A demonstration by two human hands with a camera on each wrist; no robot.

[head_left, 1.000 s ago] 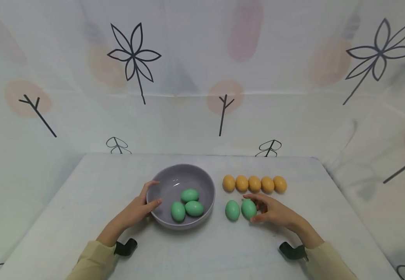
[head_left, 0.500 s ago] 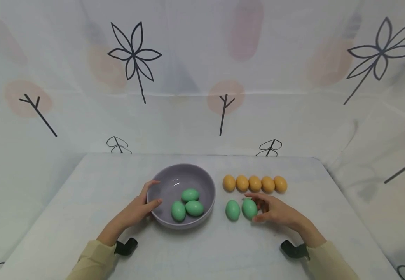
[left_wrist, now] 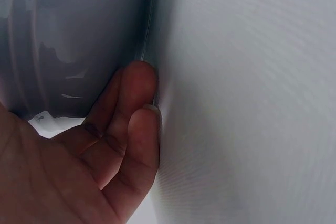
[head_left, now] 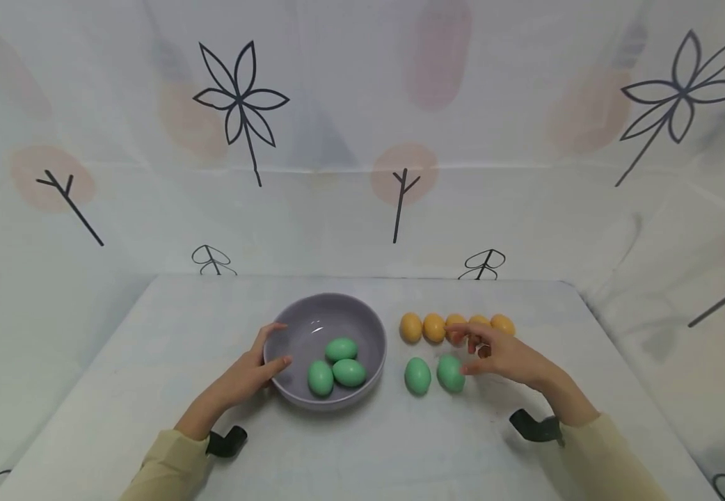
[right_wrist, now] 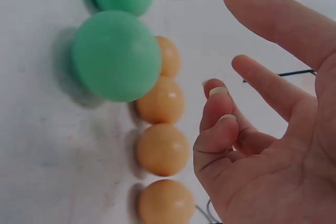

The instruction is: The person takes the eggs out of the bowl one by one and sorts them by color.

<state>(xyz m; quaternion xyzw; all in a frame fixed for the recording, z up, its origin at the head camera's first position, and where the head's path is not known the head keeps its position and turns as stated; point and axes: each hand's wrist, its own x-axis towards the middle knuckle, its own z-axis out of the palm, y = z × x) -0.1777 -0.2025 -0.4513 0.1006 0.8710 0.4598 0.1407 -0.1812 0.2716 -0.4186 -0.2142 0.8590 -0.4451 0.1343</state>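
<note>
My left hand (head_left: 243, 376) grips the left side of a purple-grey bowl (head_left: 296, 334), thumb over the rim. In the left wrist view, curled fingers (left_wrist: 139, 90) tuck in low against the bowl's outer wall. Three green eggs lie inside, one of them a green egg (head_left: 321, 378) near the front. On the table to the right stand two more, a left green egg (head_left: 417, 376) and a right green egg (head_left: 449, 374). My right hand (head_left: 509, 358) hovers just beyond the right one, holding nothing. The right wrist view shows a gap between this hand and the nearer green egg (right_wrist: 116, 56).
Behind the green pair runs a row of several orange-yellow eggs (head_left: 410, 328), partly covered by my right hand in the head view. Dark wrist straps show at the left wrist (head_left: 227, 442) and right wrist (head_left: 534, 426). A patterned cloth (head_left: 337, 223) rises behind the table.
My right hand has drawn off the right green egg, moving up and to the right with its fingers spreading. That egg stays on the table. The left hand and bowl hold still.
</note>
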